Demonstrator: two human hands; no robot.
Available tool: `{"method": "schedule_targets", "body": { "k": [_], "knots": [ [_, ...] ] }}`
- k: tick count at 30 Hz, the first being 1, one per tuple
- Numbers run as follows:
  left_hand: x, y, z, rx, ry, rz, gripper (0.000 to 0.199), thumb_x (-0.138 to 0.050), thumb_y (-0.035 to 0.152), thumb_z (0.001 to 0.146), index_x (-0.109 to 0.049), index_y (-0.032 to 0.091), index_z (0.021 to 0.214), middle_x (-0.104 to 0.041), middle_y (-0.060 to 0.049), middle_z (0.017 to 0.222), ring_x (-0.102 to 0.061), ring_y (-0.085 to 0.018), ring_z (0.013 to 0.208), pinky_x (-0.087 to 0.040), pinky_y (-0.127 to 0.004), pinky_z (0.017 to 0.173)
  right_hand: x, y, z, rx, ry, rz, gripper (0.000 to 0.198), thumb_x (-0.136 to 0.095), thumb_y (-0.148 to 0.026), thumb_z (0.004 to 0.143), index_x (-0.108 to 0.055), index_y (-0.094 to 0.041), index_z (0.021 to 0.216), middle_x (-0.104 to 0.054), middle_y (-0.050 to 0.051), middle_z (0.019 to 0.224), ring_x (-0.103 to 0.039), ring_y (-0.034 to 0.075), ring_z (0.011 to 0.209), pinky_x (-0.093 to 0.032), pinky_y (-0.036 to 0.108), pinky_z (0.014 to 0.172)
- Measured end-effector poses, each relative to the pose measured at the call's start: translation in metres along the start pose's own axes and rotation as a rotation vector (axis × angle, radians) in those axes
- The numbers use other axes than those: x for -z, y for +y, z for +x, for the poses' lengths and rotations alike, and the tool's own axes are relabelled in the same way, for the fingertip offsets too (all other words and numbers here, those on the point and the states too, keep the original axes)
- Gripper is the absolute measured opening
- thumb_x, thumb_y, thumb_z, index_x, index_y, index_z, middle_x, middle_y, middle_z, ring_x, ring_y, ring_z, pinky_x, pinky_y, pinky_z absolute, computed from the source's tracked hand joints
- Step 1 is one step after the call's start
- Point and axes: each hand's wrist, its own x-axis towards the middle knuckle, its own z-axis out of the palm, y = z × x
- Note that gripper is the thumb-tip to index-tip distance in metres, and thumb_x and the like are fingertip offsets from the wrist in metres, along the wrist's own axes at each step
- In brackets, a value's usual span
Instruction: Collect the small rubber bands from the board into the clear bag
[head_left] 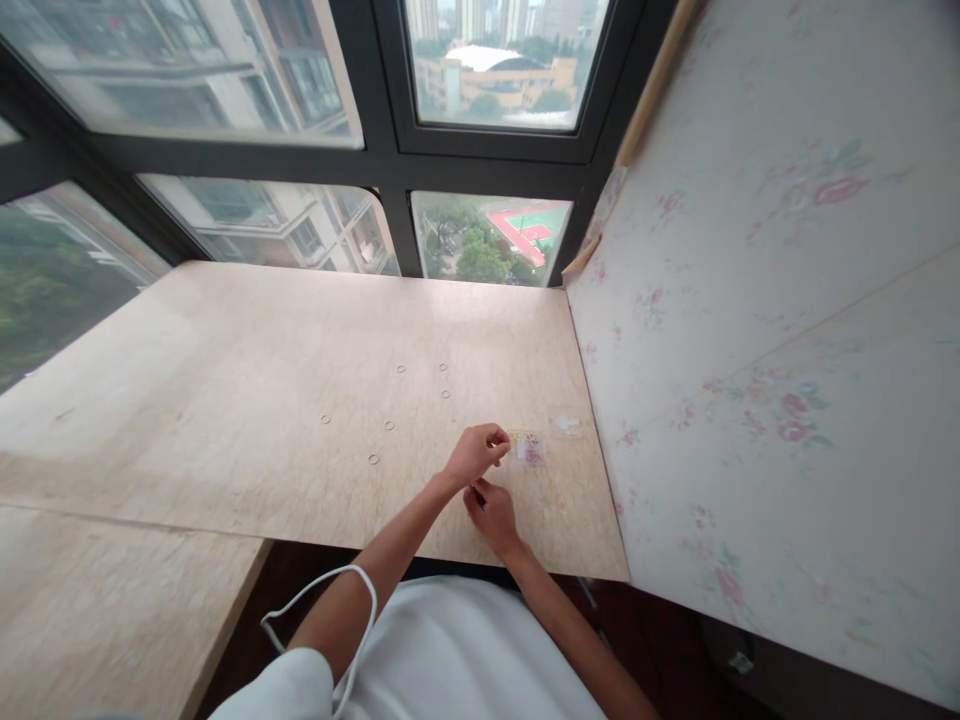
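Observation:
My left hand (478, 452) is pinched at the left edge of a small clear plastic packet (529, 450) holding colourful little pieces. Anything between its fingertips is too small to make out. Just below the left wrist, my right hand (493, 514) has its fingers curled together, and what they hold, if anything, is hidden. Several thin rings lie spread to the left on the pale counter (262, 350), among them one ring (373, 460) near the front and another ring (443, 367) farther back.
Another clear packet (565, 425) with a white piece lies by the flower-patterned wall (750, 300) on the right. Dark window frames (487, 145) border the counter's back. A white cord (367, 580) loops by my left arm. A lower-left counter section (97, 610) adjoins.

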Motion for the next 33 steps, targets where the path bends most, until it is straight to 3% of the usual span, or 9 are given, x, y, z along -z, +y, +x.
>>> {"method": "schedule_targets", "body": {
  "k": [3,5,9,14,21,28,33],
  "knots": [
    [-0.002,0.003,0.003,-0.019,-0.009,0.090,0.013,-0.055,0.023,0.080,-0.064,0.016,0.087,-0.068,-0.004,0.085,-0.057,-0.009,0.050,-0.046,-0.021,0.050,-0.001,0.002,0.001,-0.003,0.004,0.018,0.027,-0.037,-0.027,0.087,-0.060,-0.019,0.076,-0.059,0.001,0.056,-0.055,0.014,0.050,-0.033,0.023,0.052],
    [-0.002,0.005,0.004,-0.030,0.001,0.168,0.014,-0.056,0.022,0.079,-0.067,0.017,0.087,-0.069,-0.005,0.089,-0.061,-0.012,0.059,-0.048,-0.022,0.055,-0.001,0.003,0.002,-0.009,0.001,0.033,0.027,-0.037,-0.027,0.087,-0.060,-0.018,0.075,-0.059,0.001,0.055,-0.055,0.014,0.049,-0.033,0.023,0.052],
    [-0.004,0.003,0.007,-0.057,0.004,0.248,0.014,-0.059,0.020,0.078,-0.069,0.019,0.087,-0.071,-0.004,0.089,-0.065,-0.017,0.082,-0.050,-0.025,0.072,-0.001,0.003,0.001,-0.019,0.003,0.054,0.026,-0.038,-0.027,0.087,-0.059,-0.018,0.075,-0.059,0.002,0.055,-0.055,0.014,0.049,-0.034,0.022,0.051],
    [-0.006,0.000,0.008,-0.092,0.019,0.297,0.016,-0.060,0.020,0.078,-0.070,0.020,0.090,-0.071,-0.002,0.089,-0.065,-0.017,0.086,-0.048,-0.027,0.081,-0.002,0.003,0.002,-0.007,0.019,0.065,0.026,-0.040,-0.027,0.087,-0.059,-0.017,0.072,-0.059,0.001,0.053,-0.054,0.013,0.047,-0.033,0.022,0.049],
    [0.005,-0.002,-0.004,-0.122,0.081,0.365,0.016,-0.057,0.026,0.083,-0.071,0.021,0.091,-0.071,-0.001,0.092,-0.064,-0.017,0.081,-0.047,-0.027,0.077,-0.001,0.000,0.002,0.013,0.055,0.117,0.027,-0.040,-0.027,0.087,-0.063,-0.017,0.077,-0.060,0.001,0.054,-0.054,0.013,0.047,-0.035,0.022,0.050],
    [0.035,-0.036,-0.040,-0.089,0.225,0.308,0.011,-0.062,0.026,0.082,-0.071,0.021,0.079,-0.069,-0.002,0.084,-0.061,-0.014,0.072,-0.045,-0.025,0.068,-0.001,-0.003,-0.001,0.021,0.047,0.223,0.028,-0.043,-0.027,0.087,-0.067,-0.018,0.098,-0.070,0.004,0.083,-0.063,0.016,0.067,-0.046,0.024,0.063],
    [0.062,-0.056,-0.072,-0.049,0.383,0.292,0.013,-0.063,0.031,0.080,-0.071,0.021,0.075,-0.066,-0.003,0.085,-0.056,-0.012,0.061,-0.044,-0.026,0.063,0.002,-0.004,-0.001,-0.043,-0.022,0.248,0.030,-0.044,-0.032,0.088,-0.068,-0.018,0.099,-0.068,0.003,0.075,-0.060,0.015,0.059,-0.048,0.025,0.059]
  ]
}}
